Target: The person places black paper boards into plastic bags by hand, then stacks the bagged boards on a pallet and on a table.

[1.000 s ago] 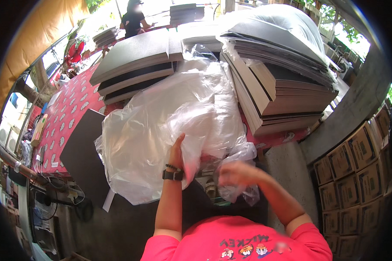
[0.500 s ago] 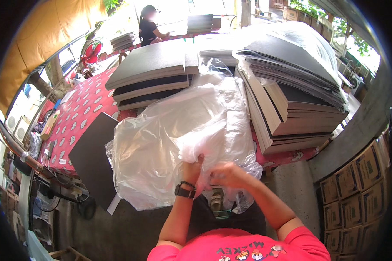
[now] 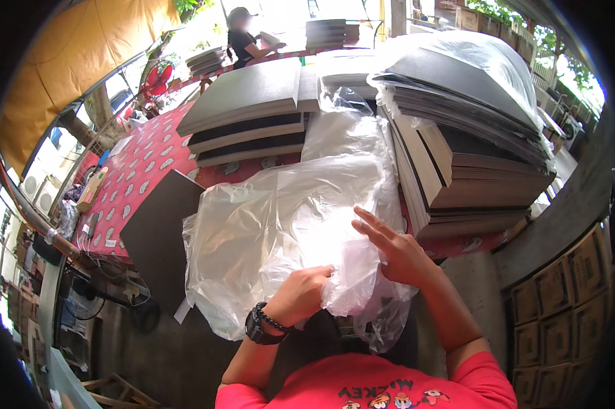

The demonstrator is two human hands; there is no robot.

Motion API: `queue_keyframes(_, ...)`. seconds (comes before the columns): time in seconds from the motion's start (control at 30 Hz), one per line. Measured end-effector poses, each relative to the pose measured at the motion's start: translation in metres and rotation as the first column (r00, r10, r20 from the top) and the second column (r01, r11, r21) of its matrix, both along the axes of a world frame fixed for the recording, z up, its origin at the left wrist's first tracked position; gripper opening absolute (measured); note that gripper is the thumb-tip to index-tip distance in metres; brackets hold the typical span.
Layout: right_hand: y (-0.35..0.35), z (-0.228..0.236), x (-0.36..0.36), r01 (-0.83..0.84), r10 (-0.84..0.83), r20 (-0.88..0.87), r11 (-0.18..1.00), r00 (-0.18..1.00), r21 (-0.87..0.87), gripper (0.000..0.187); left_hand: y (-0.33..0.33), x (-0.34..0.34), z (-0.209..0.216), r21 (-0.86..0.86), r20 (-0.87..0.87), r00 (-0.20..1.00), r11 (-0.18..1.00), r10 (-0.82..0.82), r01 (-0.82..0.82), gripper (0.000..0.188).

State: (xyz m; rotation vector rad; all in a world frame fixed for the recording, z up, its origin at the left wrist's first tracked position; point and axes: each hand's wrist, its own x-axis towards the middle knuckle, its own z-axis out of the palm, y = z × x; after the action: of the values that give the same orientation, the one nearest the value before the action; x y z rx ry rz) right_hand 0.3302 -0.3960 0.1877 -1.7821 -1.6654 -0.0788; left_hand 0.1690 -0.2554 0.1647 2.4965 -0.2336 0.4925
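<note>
A large clear plastic sheet [image 3: 280, 218] lies crumpled over the near edge of a table with a red patterned cloth [image 3: 137, 167]. My left hand [image 3: 301, 294], with a black watch on the wrist, grips a bunched fold of the plastic at its lower edge. Just to the right, my right hand [image 3: 393, 249] rests flat on the same plastic, fingers spread toward the upper left. More of the plastic hangs down below both hands.
Stacks of dark grey boards [image 3: 253, 112] sit behind the plastic, with a taller stack [image 3: 471, 143] at the right. One dark board [image 3: 159, 238] leans off the table's left front. Cardboard boxes [image 3: 560, 300] stand at the right. A person [image 3: 243, 41] works far back.
My left hand has dropped lower and closed on a fold of plastic. My right hand has opened and moved up and right onto the sheet. The plastic has flattened out.
</note>
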Motion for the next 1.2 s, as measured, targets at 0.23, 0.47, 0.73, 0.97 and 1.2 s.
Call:
queue_keyframes(0.23, -0.017, -0.052, 0.017, -0.116, 0.113, -0.031, 0.983, 0.993, -0.144, 0.047, -0.015, -0.002, -0.008, 0.123, -0.121, 0.993, 0.992, -0.017, 0.032, 0.017)
queue_keyframes(0.47, -0.002, -0.053, 0.015, -0.084, 0.076, -0.107, 0.994, 0.991, -0.071, 0.052, -0.015, -0.002, -0.026, 0.255, -0.025, 1.0, 0.967, -0.016, 0.022, 0.013)
queue_keyframes(0.73, -0.001, -0.072, 0.023, -0.162, 0.146, -0.131, 0.979, 0.981, -0.126, 0.024, -0.021, -0.011, -0.016, -0.057, 0.038, 0.998, 0.997, -0.045, 0.048, 0.015)
queue_keyframes(0.97, -0.083, 0.012, 0.013, -0.087, 0.091, -0.191, 0.996, 0.977, 0.031, 0.014, -0.031, -0.017, 0.074, -0.223, 0.277, 0.859, 0.84, -0.431, 0.494, 0.019)
queue_keyframes(1.2, -0.194, 0.081, 0.002, 0.374, -0.366, -0.081, 0.915, 0.927, 0.15, 0.023, -0.063, 0.045, 0.089, -0.427, 0.32, 0.923, 0.838, -0.212, 0.341, 0.025)
